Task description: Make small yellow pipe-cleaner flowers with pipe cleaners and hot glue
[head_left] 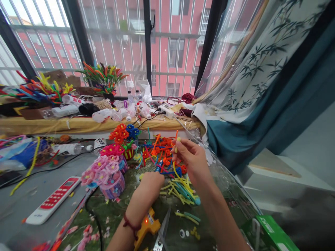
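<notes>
My right hand (192, 160) is raised above the craft pile, its thumb and fingers pinching a short yellow pipe cleaner (178, 139). Lower and to the left, my left hand (151, 183) is curled with its back to me; its fingertips are hidden, and I cannot make out what they hold. Just beyond it lies a heap of orange, blue and pink pipe-cleaner pieces (163, 150). Cut yellow and teal pipe cleaners (180, 191) lie between my wrists. Under my left forearm is a yellow hot glue gun (148, 225) with a red light, beside open scissors (163, 230).
Pink pipe-cleaner flowers in a purple pot (112, 186) stand left of my hands, with orange and blue ones behind. A white remote control (53, 200) and a black cable (91, 209) lie further left. A green box (274, 233) sits at lower right. Bottles (102, 115) crowd the windowsill.
</notes>
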`<act>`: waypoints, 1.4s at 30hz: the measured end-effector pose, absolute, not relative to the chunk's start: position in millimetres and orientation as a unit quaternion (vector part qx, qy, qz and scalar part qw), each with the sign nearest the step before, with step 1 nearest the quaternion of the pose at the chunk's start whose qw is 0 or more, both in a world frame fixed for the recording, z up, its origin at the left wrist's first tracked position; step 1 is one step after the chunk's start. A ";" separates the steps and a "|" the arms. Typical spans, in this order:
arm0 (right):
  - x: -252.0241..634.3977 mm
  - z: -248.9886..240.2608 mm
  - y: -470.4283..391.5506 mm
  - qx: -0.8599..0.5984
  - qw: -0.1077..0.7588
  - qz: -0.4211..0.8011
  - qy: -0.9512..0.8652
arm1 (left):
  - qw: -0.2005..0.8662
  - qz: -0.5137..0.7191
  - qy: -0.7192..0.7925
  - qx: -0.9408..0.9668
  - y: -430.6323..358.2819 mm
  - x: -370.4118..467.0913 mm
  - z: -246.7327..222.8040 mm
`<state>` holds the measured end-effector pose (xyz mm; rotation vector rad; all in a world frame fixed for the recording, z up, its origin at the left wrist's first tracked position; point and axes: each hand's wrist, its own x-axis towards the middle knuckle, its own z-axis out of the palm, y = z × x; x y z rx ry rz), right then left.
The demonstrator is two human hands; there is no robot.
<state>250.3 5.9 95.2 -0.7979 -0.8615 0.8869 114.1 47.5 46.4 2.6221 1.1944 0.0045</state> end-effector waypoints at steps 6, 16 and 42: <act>247.8 99.0 4.1 -0.341 0.733 0.430 -0.403 | 0.205 0.339 0.500 0.770 48.4 96.9 102.1; 235.9 99.2 0.9 -0.367 0.693 0.441 -0.436 | 0.562 0.535 0.336 0.534 33.9 117.3 104.6; 227.7 106.1 -2.7 -0.245 0.750 0.562 -0.249 | 0.612 0.615 0.200 0.455 23.9 124.2 106.6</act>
